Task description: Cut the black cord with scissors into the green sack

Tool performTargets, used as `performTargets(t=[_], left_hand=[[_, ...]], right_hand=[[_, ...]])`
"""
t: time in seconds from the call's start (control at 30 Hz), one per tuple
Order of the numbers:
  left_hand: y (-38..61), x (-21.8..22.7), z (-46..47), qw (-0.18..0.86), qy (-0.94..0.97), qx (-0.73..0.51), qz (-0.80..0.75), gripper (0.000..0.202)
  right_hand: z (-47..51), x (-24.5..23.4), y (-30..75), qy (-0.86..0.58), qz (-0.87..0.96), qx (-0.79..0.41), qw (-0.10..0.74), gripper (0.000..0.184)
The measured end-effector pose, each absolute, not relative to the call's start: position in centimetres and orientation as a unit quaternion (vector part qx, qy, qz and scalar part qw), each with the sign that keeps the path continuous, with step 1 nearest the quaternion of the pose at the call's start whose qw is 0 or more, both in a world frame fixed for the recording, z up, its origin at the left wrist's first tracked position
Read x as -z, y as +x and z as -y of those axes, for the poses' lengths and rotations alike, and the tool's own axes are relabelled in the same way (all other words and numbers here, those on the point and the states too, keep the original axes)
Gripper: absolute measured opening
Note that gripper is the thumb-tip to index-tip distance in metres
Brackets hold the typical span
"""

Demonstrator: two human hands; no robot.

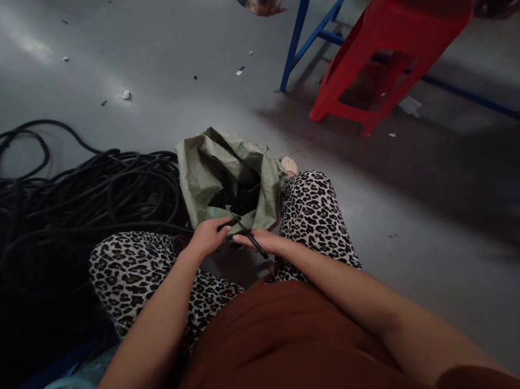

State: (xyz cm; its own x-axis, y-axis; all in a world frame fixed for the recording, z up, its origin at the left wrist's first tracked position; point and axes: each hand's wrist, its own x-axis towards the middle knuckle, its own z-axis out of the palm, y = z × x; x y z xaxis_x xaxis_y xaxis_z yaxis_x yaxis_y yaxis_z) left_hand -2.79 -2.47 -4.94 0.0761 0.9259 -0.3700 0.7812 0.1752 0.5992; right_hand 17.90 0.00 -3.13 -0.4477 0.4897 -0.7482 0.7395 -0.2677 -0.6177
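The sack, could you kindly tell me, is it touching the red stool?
Apart: the head view shows grey floor between the sack and the stool.

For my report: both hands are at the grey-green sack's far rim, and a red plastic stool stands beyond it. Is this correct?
Not quite: in the head view, the left hand and right hand are at the near rim of the grey-green sack; the rest holds.
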Motion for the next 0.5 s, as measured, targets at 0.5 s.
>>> performTargets(t=[0.5], left_hand=[[-2.81, 5.69, 2.45, 0.378, 0.635, -0.125, -0.662, 0.033]], right_hand=[[0.23, 2.48, 17.56, 0.584, -0.56, 0.577, 0.11, 0.066]])
